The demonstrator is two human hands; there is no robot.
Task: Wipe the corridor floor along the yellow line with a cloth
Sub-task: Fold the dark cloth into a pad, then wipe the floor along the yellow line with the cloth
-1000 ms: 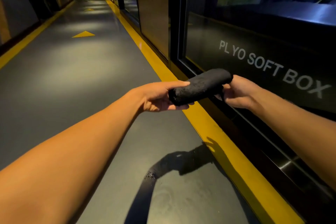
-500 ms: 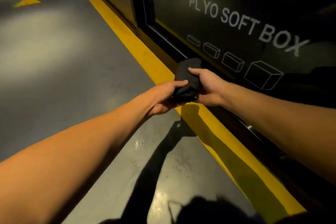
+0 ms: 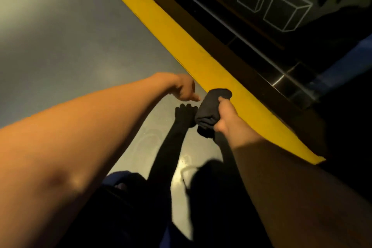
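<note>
My right hand (image 3: 226, 119) grips a rolled black cloth (image 3: 209, 110) low over the grey floor (image 3: 70, 42), right beside the yellow line (image 3: 181, 40). The cloth's far end overlaps the line's near edge. My left hand (image 3: 184, 88) hovers just left of the cloth with fingers loosely curled, holding nothing. Whether the cloth touches the floor I cannot tell.
The yellow line runs diagonally from upper left to lower right. Behind it stands a dark glass wall (image 3: 261, 2) with white box outlines and a metal sill (image 3: 281, 80). Arm shadows fall on the shiny floor below my hands. My knees in dark clothing (image 3: 128, 197) fill the bottom.
The view has tilted down toward the floor. My left hand has let go of the cloth and moved slightly left. My right hand has lowered the cloth beside the yellow line.
</note>
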